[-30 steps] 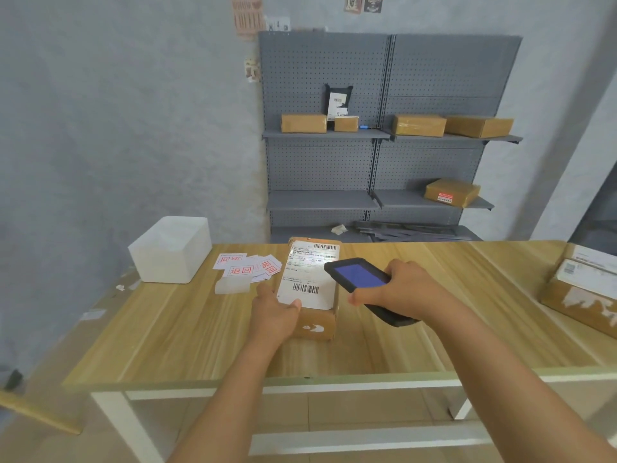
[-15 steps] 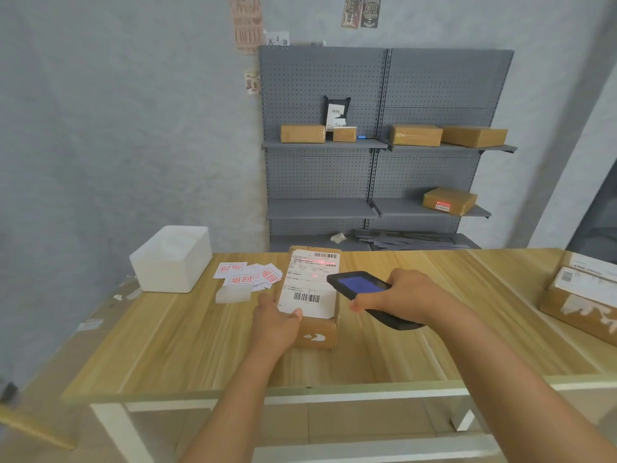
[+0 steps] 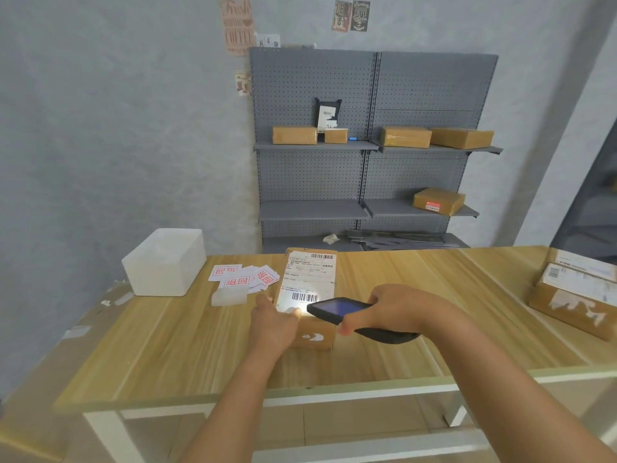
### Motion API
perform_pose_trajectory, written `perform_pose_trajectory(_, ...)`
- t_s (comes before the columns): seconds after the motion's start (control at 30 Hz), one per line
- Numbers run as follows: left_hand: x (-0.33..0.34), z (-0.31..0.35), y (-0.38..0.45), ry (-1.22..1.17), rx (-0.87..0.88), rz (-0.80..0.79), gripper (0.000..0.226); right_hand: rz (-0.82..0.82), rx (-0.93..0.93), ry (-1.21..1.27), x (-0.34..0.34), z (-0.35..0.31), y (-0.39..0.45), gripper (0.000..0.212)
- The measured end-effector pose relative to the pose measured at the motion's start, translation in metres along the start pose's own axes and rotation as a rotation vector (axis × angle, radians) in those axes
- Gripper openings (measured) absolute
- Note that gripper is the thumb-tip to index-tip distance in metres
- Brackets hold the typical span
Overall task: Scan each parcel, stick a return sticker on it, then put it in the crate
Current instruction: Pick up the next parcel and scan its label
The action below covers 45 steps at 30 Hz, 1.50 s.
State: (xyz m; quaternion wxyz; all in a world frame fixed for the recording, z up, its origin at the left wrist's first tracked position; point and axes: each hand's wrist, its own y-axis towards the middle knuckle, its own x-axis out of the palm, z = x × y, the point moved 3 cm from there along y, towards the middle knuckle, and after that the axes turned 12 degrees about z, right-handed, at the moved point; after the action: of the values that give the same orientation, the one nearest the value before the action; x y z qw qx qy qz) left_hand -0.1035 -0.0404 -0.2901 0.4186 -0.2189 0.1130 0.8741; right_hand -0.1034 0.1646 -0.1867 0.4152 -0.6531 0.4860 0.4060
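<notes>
The biggest risk I see is a failed read. My right hand (image 3: 397, 307) grips the handheld scanner (image 3: 347, 310), fingers wrapped round its body, with its head very close over the lower barcode on the shipping label (image 3: 309, 279). The white glare it throws washes out the label's near-left corner, and at this closeness the beam may cover only part of the code. I'd judge a slight pull back would give a cleaner scan.

Next, the parcel (image 3: 312, 339) could slide on the smooth wooden table (image 3: 167, 345). My left hand (image 3: 272, 324) rests against its near-left corner, thumb on the label edge; I cannot tell whether the fingers curl round the side or just press. The thumb sits close to the barcode and might block the beam.

A smaller worry: the return stickers (image 3: 245, 277) lie in a loose fan just left of the parcel, overlapping, so I might lift two at once. The white plastic crate (image 3: 163, 265) stands further left, near the table edge.

The parcel itself is a small brown cardboard box, lying flat mid-table, its long side running away from me. A white label covers most of its top, with a barcode at each end. A white logo marks its near face.
</notes>
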Motion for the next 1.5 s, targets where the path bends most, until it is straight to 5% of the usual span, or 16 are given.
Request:
perform_pose_trajectory(0.97,-0.004,-0.004,0.013,-0.016,0.042,-0.102,0.049,0.092,0.123,0.069,0.010,-0.006,-0.004,0.074)
perform_pose_trajectory(1.13,-0.005,-0.003,0.017,-0.020,0.051,-0.146,0.062,0.087,0.128,0.064,0.012,-0.012,-0.005,0.074)
perform_pose_trajectory(1.5,-0.011,0.014,0.007,-0.028,0.320,0.124,0.052,0.095,0.154,0.024,0.003,-0.028,-0.016,0.071)
